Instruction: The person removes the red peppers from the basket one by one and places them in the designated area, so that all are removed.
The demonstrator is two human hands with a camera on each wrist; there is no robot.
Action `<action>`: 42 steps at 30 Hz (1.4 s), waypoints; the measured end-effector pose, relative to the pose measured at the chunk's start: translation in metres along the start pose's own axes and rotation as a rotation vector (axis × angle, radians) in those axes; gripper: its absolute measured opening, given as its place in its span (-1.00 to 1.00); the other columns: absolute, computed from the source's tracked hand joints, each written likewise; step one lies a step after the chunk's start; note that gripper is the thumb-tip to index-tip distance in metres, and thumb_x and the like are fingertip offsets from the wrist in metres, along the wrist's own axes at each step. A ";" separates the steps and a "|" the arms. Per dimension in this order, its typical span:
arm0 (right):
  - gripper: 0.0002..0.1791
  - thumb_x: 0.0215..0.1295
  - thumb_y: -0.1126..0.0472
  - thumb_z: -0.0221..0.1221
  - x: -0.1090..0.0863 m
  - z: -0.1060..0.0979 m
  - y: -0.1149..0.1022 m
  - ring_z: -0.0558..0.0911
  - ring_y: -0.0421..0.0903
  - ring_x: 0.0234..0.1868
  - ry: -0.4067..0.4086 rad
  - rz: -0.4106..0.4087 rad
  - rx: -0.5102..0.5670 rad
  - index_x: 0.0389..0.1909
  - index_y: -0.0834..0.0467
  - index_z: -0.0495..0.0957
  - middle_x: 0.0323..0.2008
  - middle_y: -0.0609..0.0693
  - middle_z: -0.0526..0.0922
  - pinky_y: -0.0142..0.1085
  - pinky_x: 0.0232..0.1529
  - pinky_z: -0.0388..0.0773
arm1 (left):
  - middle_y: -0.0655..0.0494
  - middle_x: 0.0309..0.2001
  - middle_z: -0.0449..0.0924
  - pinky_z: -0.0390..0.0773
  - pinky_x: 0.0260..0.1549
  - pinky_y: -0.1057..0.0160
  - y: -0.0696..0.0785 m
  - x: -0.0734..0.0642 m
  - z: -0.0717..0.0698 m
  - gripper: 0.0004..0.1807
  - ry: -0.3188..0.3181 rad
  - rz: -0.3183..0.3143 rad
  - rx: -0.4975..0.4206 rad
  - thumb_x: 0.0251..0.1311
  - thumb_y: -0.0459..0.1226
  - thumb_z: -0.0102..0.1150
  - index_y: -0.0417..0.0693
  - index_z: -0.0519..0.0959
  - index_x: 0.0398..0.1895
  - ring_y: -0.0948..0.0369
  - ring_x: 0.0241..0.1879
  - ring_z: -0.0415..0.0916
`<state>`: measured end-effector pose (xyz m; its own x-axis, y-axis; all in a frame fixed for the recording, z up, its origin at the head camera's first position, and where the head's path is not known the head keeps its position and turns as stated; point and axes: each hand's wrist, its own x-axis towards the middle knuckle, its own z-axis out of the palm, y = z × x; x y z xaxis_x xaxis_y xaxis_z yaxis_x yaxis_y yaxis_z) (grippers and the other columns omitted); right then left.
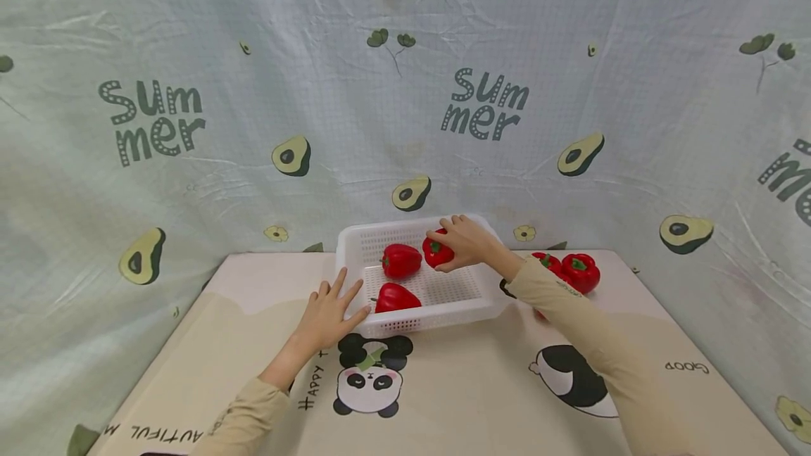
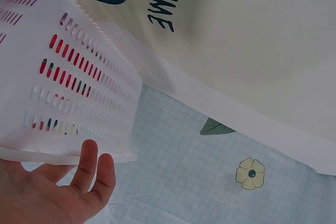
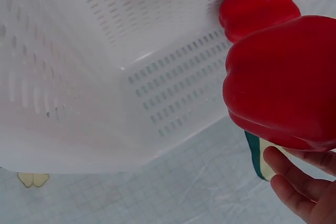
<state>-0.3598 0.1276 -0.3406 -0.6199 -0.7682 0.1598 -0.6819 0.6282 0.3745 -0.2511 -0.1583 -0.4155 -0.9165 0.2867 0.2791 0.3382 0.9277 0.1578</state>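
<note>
My right hand (image 1: 467, 241) grips a red bell pepper (image 1: 437, 250) above the right half of a white perforated plastic basket (image 1: 443, 311). In the right wrist view that pepper (image 3: 286, 85) looms large, with fingertips at its lower side. Two more red bell peppers lie inside the basket, one near the back (image 1: 402, 261) and one by the front wall (image 1: 396, 298). At the basket's left end is my left hand (image 1: 326, 315), its fingers spread at the rim. The left wrist view shows this hand (image 2: 58, 195) beside the rim, fingers loosely extended.
Several red bell peppers (image 1: 580, 271) sit on the table to the right of the basket, partly hidden by the right sleeve (image 1: 570, 308). A printed cloth (image 1: 355, 160) hangs right behind the table. The tabletop (image 1: 469, 385) carries panda pictures and lettering.
</note>
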 end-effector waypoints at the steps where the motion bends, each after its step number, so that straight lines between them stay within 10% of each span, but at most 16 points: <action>1: -0.37 -0.06 -0.27 0.14 -0.002 -0.001 -0.001 0.48 0.00 -0.20 0.007 -0.003 -0.002 0.03 -0.03 0.36 -0.17 0.07 0.49 -0.19 -0.15 0.49 | -0.19 0.34 0.05 0.33 -0.13 -0.05 0.000 0.000 0.000 -0.34 0.002 0.001 0.000 0.10 0.15 -0.08 0.04 0.30 0.24 -0.03 -0.11 0.22; 21: -0.29 -0.01 -0.29 0.10 -0.035 -0.013 -0.014 0.46 -0.04 -0.10 0.160 -0.059 -0.173 0.04 0.15 0.38 -0.06 0.04 0.49 -0.23 -0.17 0.49 | -0.20 0.34 0.06 0.32 -0.14 -0.06 0.001 -0.001 -0.001 -0.35 0.004 0.002 -0.004 0.11 0.14 -0.09 0.05 0.30 0.24 -0.04 -0.11 0.23; 33: -0.46 0.02 -0.16 0.15 -0.063 -0.014 -0.019 0.39 0.03 -0.07 0.209 -0.038 -0.059 0.11 -0.26 0.37 -0.05 0.11 0.45 -0.03 -0.13 0.39 | -0.20 0.34 0.05 0.33 -0.13 -0.07 0.001 -0.001 -0.002 -0.35 -0.003 -0.003 0.001 0.12 0.14 -0.09 0.04 0.30 0.24 -0.05 -0.10 0.23; 42: -0.53 0.00 -0.11 0.19 -0.080 -0.021 -0.020 0.40 0.07 -0.07 0.282 0.004 -0.032 0.02 -0.20 0.48 -0.07 0.18 0.45 0.00 -0.17 0.35 | -0.21 0.33 0.07 0.32 -0.12 -0.08 0.001 -0.001 -0.002 -0.35 0.002 0.001 0.005 0.12 0.15 -0.09 0.05 0.30 0.24 -0.06 -0.09 0.24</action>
<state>-0.2886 0.1736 -0.3414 -0.4872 -0.7726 0.4071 -0.6646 0.6304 0.4010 -0.2495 -0.1581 -0.4135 -0.9156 0.2872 0.2815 0.3383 0.9285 0.1531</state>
